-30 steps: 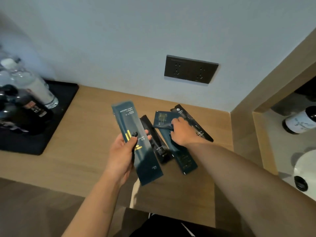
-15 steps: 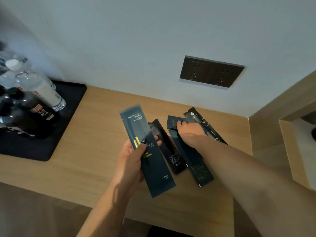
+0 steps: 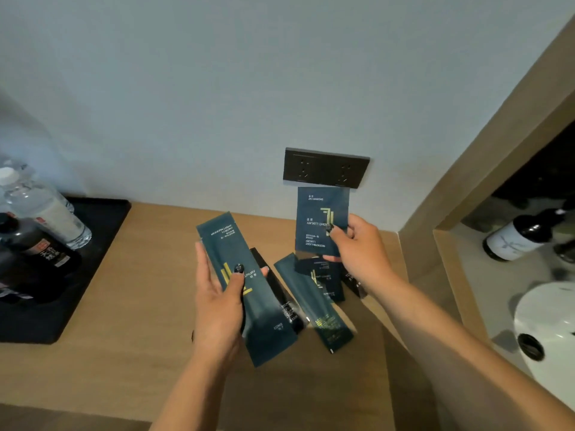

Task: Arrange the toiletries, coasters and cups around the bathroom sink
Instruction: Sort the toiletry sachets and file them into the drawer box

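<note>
Pale wall and a wooden worktop (image 3: 130, 306) fill the head view, with a dark double socket (image 3: 326, 168) at centre and a black tray (image 3: 77, 275) of water bottles (image 3: 46, 209) at the left edge. Just left of centre, the left hand (image 3: 217, 306) holds a long dark comb sachet (image 3: 245, 287), thumb across its face and fingers (image 3: 202, 269) behind. Right of centre, the right hand (image 3: 357, 250) pinches a shorter shower cap sachet (image 3: 322, 222), lifted upright in front of the socket, its print upside down. Between and below the hands, more sachets (image 3: 314, 303) lie loosely overlapped on the worktop. At the lower right a white basin (image 3: 547, 331) shows past a wooden edge, with a dark bottle (image 3: 516, 237) above it. The step in hand looks like gathering the toiletries — the next move probably calls for stacking the shower cap sachet onto the comb sachet, then collecting the rest and carrying them toward the basin.
</note>
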The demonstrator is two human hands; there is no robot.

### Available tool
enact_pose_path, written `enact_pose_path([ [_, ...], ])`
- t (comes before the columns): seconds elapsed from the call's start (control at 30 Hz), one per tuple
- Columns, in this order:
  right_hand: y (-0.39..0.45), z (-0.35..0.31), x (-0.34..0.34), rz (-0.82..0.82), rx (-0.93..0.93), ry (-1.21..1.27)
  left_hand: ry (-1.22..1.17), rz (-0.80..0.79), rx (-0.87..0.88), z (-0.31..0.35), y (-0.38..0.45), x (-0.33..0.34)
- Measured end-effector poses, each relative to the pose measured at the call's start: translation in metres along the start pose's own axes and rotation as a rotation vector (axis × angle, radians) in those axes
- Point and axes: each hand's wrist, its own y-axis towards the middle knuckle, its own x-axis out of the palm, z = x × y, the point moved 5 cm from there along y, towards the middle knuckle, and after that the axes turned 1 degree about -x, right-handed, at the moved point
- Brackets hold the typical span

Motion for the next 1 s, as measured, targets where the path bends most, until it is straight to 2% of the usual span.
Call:
enact_pose_path([
  [0.13, -0.048, -0.029, -0.024, -0.034, 0.034, 0.214, 0.137, -0.116, 0.01, 0.007, -0.017, 0.03],
  [0.27, -0.089, -0.049, -0.046, -0.049, 0.021, 0.295, 0.272, -0.186, 0.098, 0.026, -0.044, 0.061],
  [0.6, -0.191, -0.072, -0.117, -0.007, -0.136, 0.257, 0.155, -0.404, 0.185, 0.064, -0.166, 0.123],
  [0.8, -0.274, -0.061, -0.19, 0.044, -0.183, 0.203, 0.203, -0.489, 0.261, 0.044, -0.259, 0.158],
  [1.0, -0.38, -0.03, -0.267, 0.149, -0.184, 0.205, 0.185, -0.578, 0.195, -0.005, -0.367, 0.202],
])
